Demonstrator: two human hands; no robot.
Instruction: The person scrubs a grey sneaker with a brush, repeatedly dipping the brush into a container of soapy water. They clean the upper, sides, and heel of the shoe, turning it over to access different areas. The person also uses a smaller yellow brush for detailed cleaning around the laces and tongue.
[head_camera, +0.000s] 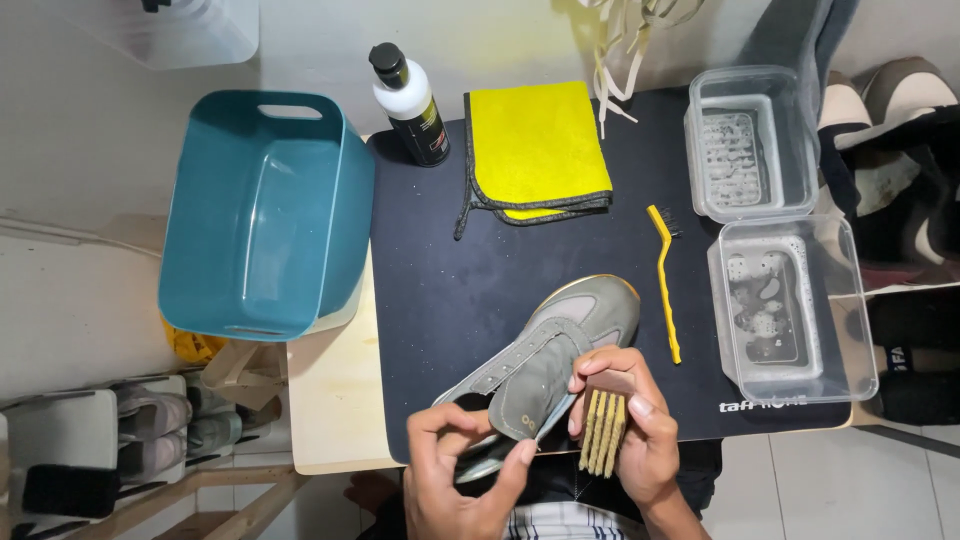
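A grey-green sneaker (560, 345) without laces lies on a dark mat (470, 270), toe pointing to the upper right. My left hand (465, 470) grips the heel end and pinches the tongue. My right hand (630, 430) holds a wooden brush (603, 432) with pale bristles against the shoe's side, near the tongue.
A teal plastic tub (260, 210) stands at the left. A black-and-white bottle (410, 105), a folded yellow cloth (535, 150), a thin yellow brush (663, 280) and two clear containers of soapy water (750, 140) (790, 310) sit around the mat. White laces (625, 40) hang at the top.
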